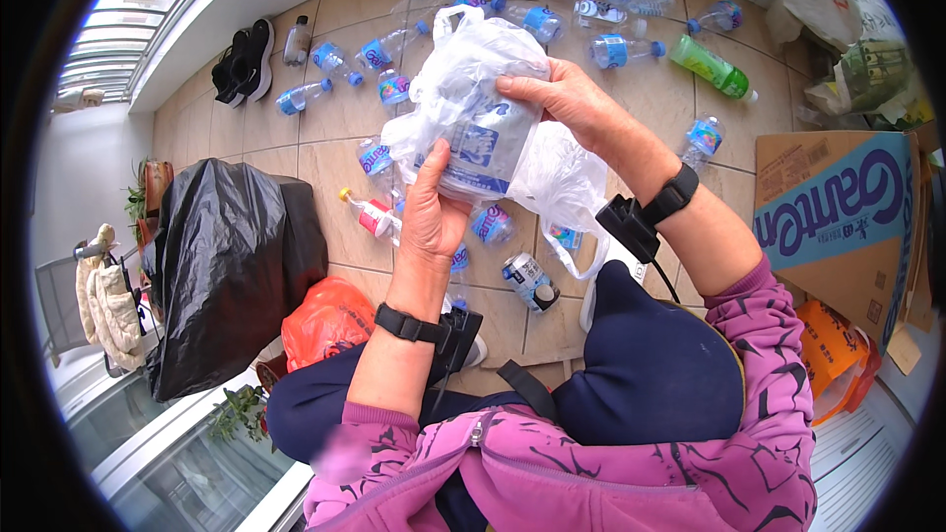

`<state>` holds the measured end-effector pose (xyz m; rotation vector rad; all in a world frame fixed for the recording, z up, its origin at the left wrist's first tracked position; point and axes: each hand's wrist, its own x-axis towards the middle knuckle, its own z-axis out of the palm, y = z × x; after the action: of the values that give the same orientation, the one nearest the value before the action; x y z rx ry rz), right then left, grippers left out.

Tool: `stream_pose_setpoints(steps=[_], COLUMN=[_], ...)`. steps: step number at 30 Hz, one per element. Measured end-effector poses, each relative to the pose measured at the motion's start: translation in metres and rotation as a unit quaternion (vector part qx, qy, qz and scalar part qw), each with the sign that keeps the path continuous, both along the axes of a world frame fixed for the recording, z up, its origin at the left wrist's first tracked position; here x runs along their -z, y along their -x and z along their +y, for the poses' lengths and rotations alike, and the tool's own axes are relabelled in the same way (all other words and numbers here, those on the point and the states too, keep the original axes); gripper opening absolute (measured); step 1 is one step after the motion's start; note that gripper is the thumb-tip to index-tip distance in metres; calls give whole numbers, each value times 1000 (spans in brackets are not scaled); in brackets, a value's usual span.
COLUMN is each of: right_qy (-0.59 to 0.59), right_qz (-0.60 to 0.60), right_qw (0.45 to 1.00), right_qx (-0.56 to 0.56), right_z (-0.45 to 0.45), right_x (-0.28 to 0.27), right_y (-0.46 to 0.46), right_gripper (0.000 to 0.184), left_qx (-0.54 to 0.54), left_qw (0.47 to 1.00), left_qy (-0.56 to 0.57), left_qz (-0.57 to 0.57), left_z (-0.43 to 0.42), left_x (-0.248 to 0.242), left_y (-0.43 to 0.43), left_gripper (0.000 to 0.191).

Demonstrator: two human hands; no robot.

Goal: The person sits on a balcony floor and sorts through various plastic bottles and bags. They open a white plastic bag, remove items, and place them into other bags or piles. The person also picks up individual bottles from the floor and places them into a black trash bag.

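Note:
Both of my hands hold a crumpled white plastic bag (pixel 491 89) with blue print, raised above the tiled floor. My left hand (pixel 436 214) grips its lower left part, thumb on top and fingers underneath. My right hand (pixel 562 100) pinches its upper right edge, the thumb lying across the plastic. Another part of white plastic with a loop handle (pixel 565 177) hangs down at the right; whether it is a separate bag, I cannot tell. Below the hands lie a drink can (pixel 531 282), a bottle with a yellow cap (pixel 373 218) and a blue-labelled plastic bottle (pixel 491 223).
Many plastic bottles, one of them green (pixel 709 66), lie across the floor. Black shoes (pixel 245 63) are at the upper left. A black plastic bag (pixel 229 258) and a red bag (pixel 329 321) stand at the left, a cardboard box (pixel 835 199) and an orange bag (pixel 831 355) at the right.

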<state>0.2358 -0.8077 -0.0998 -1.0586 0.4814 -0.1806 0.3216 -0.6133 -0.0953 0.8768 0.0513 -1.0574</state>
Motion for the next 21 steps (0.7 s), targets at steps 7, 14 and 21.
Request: stream_pose_setpoints(steps=[7,14,21], right_qy=[6,19,-47], right_qz=[-8,21,6], right_qw=[1000,999,998], right_qx=[14,-35,-32], right_z=[1,14,38], right_x=[-2,-11,-5], right_y=[-1,4,4], right_gripper=[34,52,41], left_qx=[-33,-76,-35], left_qw=[999,996,991], left_qy=[-29,-30,-59], left_qz=[5,-27,-114], left_z=[-3,-6,-7], left_x=[6,8,2], left_y=[0,3,9], left_gripper=[42,40,41])
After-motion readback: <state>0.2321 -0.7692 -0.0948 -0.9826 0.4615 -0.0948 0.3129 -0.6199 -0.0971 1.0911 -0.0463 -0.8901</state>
